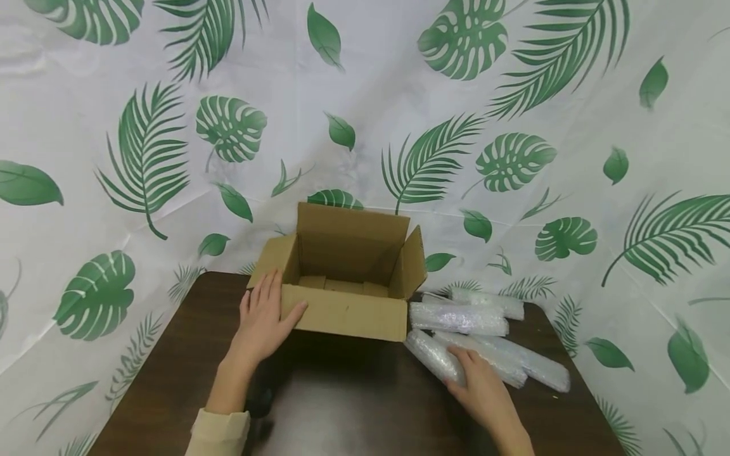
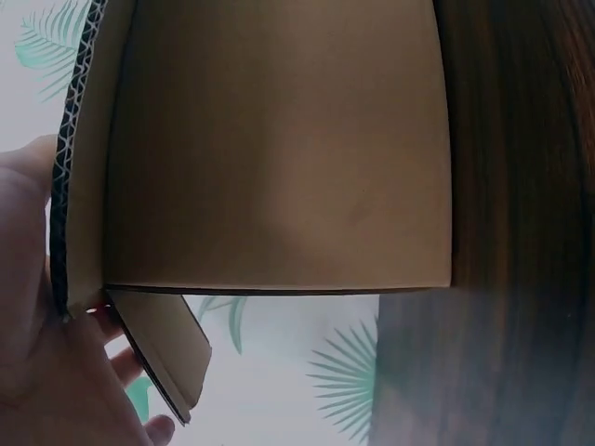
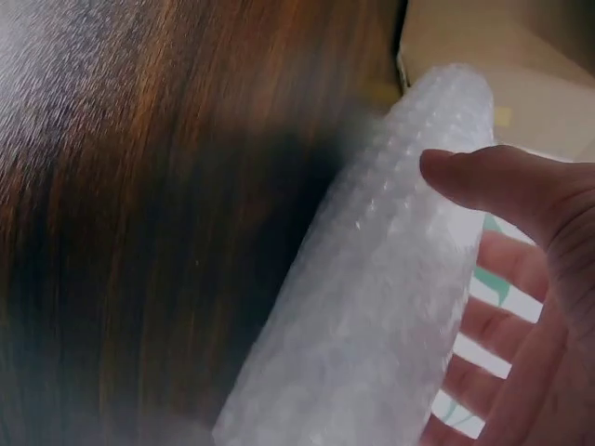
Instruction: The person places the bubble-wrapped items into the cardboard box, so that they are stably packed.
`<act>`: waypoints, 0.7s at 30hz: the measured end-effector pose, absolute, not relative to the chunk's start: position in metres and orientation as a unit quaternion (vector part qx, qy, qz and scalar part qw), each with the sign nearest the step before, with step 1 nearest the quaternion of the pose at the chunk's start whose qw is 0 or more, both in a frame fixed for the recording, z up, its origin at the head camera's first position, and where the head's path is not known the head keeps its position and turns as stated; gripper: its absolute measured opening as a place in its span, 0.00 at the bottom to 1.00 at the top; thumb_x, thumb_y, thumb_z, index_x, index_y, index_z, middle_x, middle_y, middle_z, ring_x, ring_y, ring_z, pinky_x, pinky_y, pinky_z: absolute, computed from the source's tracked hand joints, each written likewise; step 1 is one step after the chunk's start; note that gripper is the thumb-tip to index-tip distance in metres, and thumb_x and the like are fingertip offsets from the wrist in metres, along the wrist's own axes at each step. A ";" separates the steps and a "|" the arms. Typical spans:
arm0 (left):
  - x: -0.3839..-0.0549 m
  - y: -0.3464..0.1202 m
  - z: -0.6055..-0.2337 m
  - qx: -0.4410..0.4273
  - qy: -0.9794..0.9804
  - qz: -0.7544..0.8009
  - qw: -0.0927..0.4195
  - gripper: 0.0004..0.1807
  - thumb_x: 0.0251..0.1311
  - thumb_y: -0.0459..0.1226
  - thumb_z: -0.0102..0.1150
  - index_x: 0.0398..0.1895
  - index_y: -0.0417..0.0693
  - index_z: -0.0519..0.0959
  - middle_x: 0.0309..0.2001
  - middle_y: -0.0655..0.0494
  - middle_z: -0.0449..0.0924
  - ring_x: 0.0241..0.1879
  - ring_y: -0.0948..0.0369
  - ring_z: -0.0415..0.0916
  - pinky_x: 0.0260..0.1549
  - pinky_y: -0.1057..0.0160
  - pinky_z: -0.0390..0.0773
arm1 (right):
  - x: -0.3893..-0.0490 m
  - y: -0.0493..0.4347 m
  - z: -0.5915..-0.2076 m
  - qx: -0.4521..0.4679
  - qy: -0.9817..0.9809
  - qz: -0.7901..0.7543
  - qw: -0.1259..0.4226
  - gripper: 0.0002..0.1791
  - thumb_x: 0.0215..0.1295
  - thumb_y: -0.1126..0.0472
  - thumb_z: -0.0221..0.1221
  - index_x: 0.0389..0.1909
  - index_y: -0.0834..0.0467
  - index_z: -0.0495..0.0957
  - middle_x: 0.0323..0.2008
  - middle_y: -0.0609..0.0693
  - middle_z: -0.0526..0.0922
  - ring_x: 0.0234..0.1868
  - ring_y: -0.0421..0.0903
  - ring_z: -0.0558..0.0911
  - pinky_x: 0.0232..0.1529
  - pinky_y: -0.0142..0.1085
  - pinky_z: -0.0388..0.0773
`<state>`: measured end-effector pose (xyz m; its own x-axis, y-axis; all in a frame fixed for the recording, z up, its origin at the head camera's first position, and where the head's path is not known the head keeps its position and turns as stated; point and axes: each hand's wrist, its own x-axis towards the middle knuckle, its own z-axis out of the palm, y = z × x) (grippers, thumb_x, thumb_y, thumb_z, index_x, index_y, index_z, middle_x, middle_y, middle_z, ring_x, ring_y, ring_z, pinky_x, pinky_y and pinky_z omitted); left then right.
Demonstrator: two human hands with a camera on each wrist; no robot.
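Observation:
An open cardboard box (image 1: 345,313) stands on the dark table with its flaps spread outward. At its front left corner my left hand (image 1: 263,326) rests with extended fingers on the left flap (image 1: 272,258) and the thumb by the front flap. In the left wrist view, fingertips (image 2: 160,429) show beyond the side flap (image 2: 172,344). My right hand (image 1: 485,392) holds a bubble-wrapped roll (image 3: 372,260) right of the box, thumb across it and fingers along its far side. What is inside the wrap cannot be made out.
Several more bubble-wrapped rolls (image 1: 459,318) lie in a loose pile at the right of the box. The wood-grain table (image 1: 342,405) extends toward me. A white cloth with green leaves (image 1: 365,95) hangs behind. A small dark object (image 1: 259,402) is beside the left forearm.

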<state>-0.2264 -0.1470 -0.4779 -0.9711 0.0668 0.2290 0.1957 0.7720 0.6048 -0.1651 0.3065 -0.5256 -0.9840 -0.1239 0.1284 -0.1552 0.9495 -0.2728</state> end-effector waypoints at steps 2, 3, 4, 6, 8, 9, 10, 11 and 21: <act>-0.228 -0.146 -0.482 -0.070 -0.931 -0.342 0.108 0.53 0.77 0.63 0.52 0.88 0.40 0.46 0.87 0.38 0.45 0.85 0.37 0.41 0.77 0.26 0.42 | -0.166 0.305 -0.526 0.062 -0.987 0.142 0.052 0.36 0.62 0.54 0.76 0.70 0.57 0.77 0.65 0.62 0.82 0.63 0.66 0.82 0.64 0.65 0.77; -0.229 -0.146 -0.485 -0.069 -0.929 -0.346 0.112 0.52 0.77 0.63 0.52 0.88 0.41 0.46 0.88 0.38 0.45 0.85 0.37 0.41 0.77 0.27 0.43 | -0.166 0.305 -0.527 0.057 -0.987 0.140 0.049 0.37 0.62 0.54 0.76 0.71 0.56 0.77 0.66 0.62 0.81 0.64 0.67 0.82 0.63 0.66 0.77; -0.229 -0.146 -0.487 -0.068 -0.927 -0.351 0.115 0.52 0.77 0.63 0.52 0.88 0.42 0.47 0.88 0.39 0.45 0.85 0.37 0.42 0.77 0.27 0.44 | -0.166 0.304 -0.527 0.054 -0.988 0.137 0.046 0.38 0.62 0.53 0.76 0.72 0.56 0.76 0.66 0.62 0.81 0.64 0.67 0.81 0.63 0.68 0.76; -0.230 -0.145 -0.492 -0.064 -0.924 -0.358 0.120 0.51 0.77 0.63 0.52 0.89 0.44 0.47 0.88 0.40 0.45 0.86 0.38 0.42 0.77 0.28 0.44 | -0.166 0.302 -0.528 0.049 -0.989 0.131 0.042 0.39 0.61 0.53 0.76 0.73 0.54 0.75 0.67 0.61 0.80 0.66 0.68 0.80 0.61 0.72 0.75; -0.230 -0.146 -0.496 -0.060 -0.922 -0.363 0.122 0.51 0.77 0.63 0.52 0.89 0.46 0.47 0.88 0.42 0.44 0.86 0.39 0.41 0.78 0.29 0.43 | -0.165 0.300 -0.528 0.049 -0.990 0.123 0.043 0.40 0.61 0.53 0.77 0.74 0.53 0.75 0.68 0.61 0.80 0.66 0.68 0.80 0.60 0.73 0.75; -0.230 -0.146 -0.497 -0.058 -0.921 -0.364 0.123 0.50 0.78 0.63 0.52 0.89 0.46 0.47 0.88 0.42 0.44 0.86 0.40 0.41 0.78 0.29 0.43 | -0.165 0.300 -0.528 0.051 -0.991 0.118 0.044 0.40 0.61 0.53 0.77 0.74 0.53 0.75 0.67 0.60 0.80 0.66 0.68 0.80 0.58 0.73 0.76; -0.230 -0.146 -0.498 -0.057 -0.921 -0.365 0.124 0.50 0.78 0.63 0.52 0.89 0.46 0.47 0.88 0.42 0.44 0.86 0.40 0.41 0.78 0.28 0.43 | -0.164 0.300 -0.528 0.054 -0.991 0.115 0.047 0.40 0.60 0.54 0.78 0.73 0.53 0.75 0.67 0.60 0.81 0.65 0.68 0.81 0.57 0.71 0.77; -0.229 -0.146 -0.499 -0.056 -0.922 -0.363 0.125 0.50 0.78 0.63 0.52 0.89 0.46 0.46 0.88 0.42 0.44 0.86 0.39 0.41 0.78 0.28 0.43 | -0.164 0.300 -0.528 0.056 -0.991 0.113 0.050 0.40 0.60 0.54 0.78 0.73 0.53 0.75 0.66 0.60 0.81 0.64 0.67 0.81 0.57 0.70 0.79; -0.228 -0.144 -0.497 -0.063 -0.927 -0.341 0.145 0.51 0.79 0.61 0.51 0.87 0.34 0.47 0.86 0.32 0.47 0.85 0.34 0.46 0.81 0.30 0.45 | -0.159 0.304 -0.512 0.035 -0.991 0.126 -0.006 0.37 0.62 0.53 0.74 0.73 0.50 0.76 0.66 0.58 0.84 0.63 0.62 0.84 0.54 0.64 0.82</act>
